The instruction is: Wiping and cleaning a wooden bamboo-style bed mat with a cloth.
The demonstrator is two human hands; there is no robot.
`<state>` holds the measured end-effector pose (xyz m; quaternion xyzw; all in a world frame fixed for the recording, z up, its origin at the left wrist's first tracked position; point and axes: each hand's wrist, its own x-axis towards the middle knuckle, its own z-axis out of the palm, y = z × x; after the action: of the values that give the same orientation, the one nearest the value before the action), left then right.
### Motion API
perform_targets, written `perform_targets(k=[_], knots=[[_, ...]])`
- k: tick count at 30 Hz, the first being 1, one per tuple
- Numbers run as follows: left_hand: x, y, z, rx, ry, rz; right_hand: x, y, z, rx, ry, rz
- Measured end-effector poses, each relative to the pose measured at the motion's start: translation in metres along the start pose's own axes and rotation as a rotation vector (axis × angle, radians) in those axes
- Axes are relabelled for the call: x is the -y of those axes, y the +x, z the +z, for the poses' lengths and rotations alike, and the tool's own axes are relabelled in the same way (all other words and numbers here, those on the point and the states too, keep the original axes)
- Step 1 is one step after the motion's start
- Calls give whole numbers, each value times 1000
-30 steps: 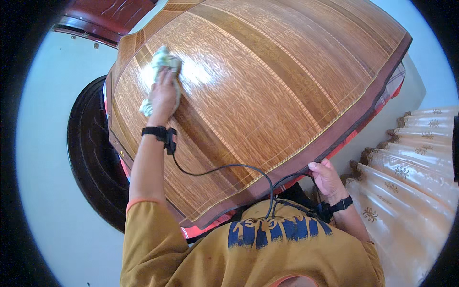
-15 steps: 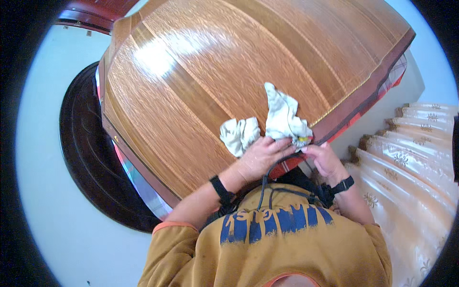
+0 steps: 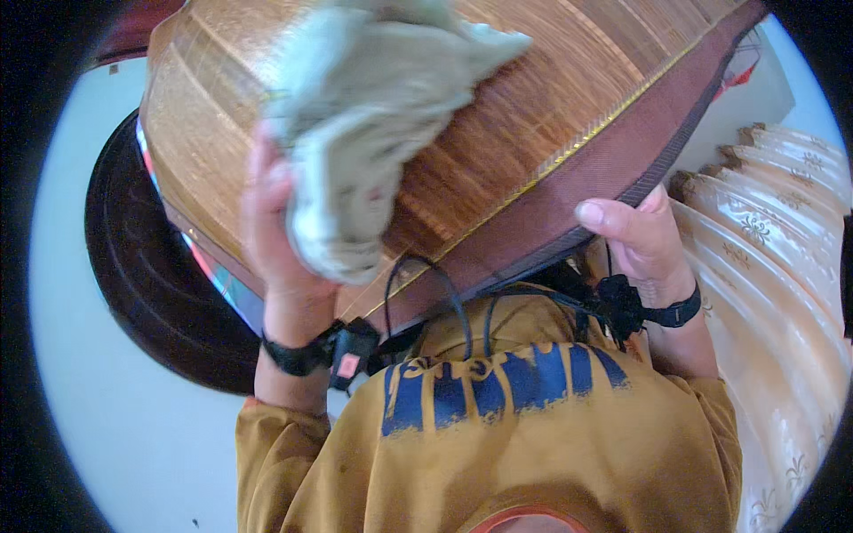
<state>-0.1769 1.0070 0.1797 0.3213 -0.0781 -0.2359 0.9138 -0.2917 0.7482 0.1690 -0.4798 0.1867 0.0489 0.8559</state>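
Observation:
Lifted over the left part of the table, my left hand (image 3: 280,209) is closed on a bunch of off-white cloth (image 3: 355,133). Motion blurs the cloth, and its exact kind does not show. It hides part of the wood-patterned table cover (image 3: 524,115). My right hand (image 3: 640,235) is at the near right edge of this cover, thumb over the brown border (image 3: 569,213). Its other fingers are mostly hidden below the edge and seem to grip it.
A dark round piece of furniture (image 3: 133,275) stands at the left on the pale floor (image 3: 80,426). Shiny cream patterned fabric (image 3: 773,266) hangs in folds at the right. Black cables (image 3: 444,271) loop between my wrists. Plaid cloth (image 3: 235,293) shows under the cover.
My left hand has risen from the table to the upper left, taking the off-white cloth along. Two cloth bundles lay on the cover earlier. My right hand has moved slightly up and right along the edge.

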Motion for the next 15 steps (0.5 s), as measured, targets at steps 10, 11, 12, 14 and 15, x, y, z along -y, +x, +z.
perform_targets(k=[10, 11, 12, 14, 15], knots=[[-5, -2, -16, -146, -137, -73, -4, 6, -8, 116, -44, -41], [-5, 6, -8, -142, -69, -77, -4, 6, -13, 155, -45, 48], [2, 23, 14, -325, 247, -9, -4, 7, -19, 189, -48, 140], [9, 49, 40, -359, 438, 10, -7, 7, -26, 193, -17, 166], [15, 62, 44, -267, 485, -55, -11, 8, -28, 190, 14, 199]])
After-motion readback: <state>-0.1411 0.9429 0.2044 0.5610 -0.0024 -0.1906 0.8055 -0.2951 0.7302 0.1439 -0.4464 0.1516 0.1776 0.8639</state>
